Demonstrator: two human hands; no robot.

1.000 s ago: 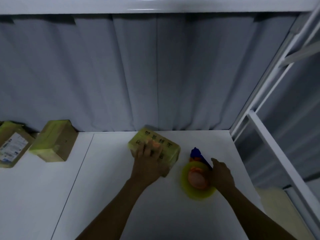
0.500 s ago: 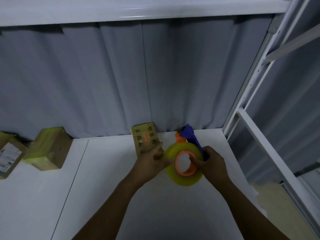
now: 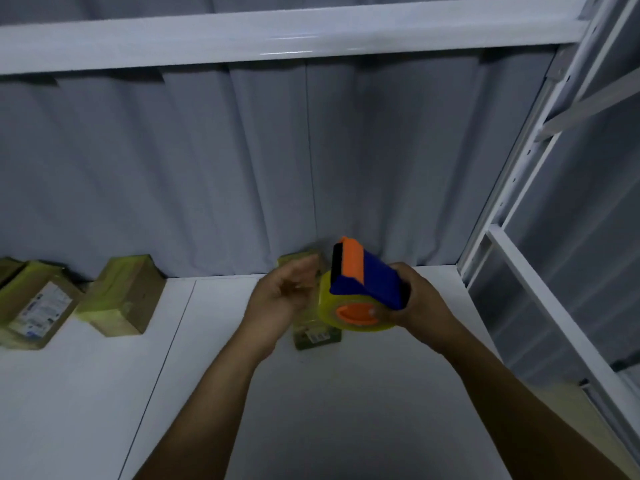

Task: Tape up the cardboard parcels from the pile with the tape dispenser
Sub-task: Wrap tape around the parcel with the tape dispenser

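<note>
**Tape dispenser: gripped in right hand, held above parcel**

1. Tape dispenser. Blue body with an orange front piece and a dark edge at the tip. It is tilted, tip up and away from the person. It carries a yellowish tape roll on an orange hub. Location: off the table, right of centre, level with the foot of the curtain.

2. Right hand. Fingers and thumb are clamped round the rear of the blue body and the side of the roll.

3. Left hand. Just beside the roll on its left, fingers bent with the tips toward the roll. It is blurred, so whether they pinch a tape end cannot be told.

4. Parcel. Small cardboard box bound in yellowish tape, lying on the white table with its far end at the curtain. It is largely hidden behind both hands and the roll. A small label shows at the near end.

5. Pile. Three more taped boxes at the far left of the table by the curtain, well apart from the hands:
   - a plain box;
   - a labelled box with a white shipping label;
   - a third box, cut off by the frame edge.

6. Surroundings. Grey curtain behind, white shelf board overhead, white rack upright at right.
</note>
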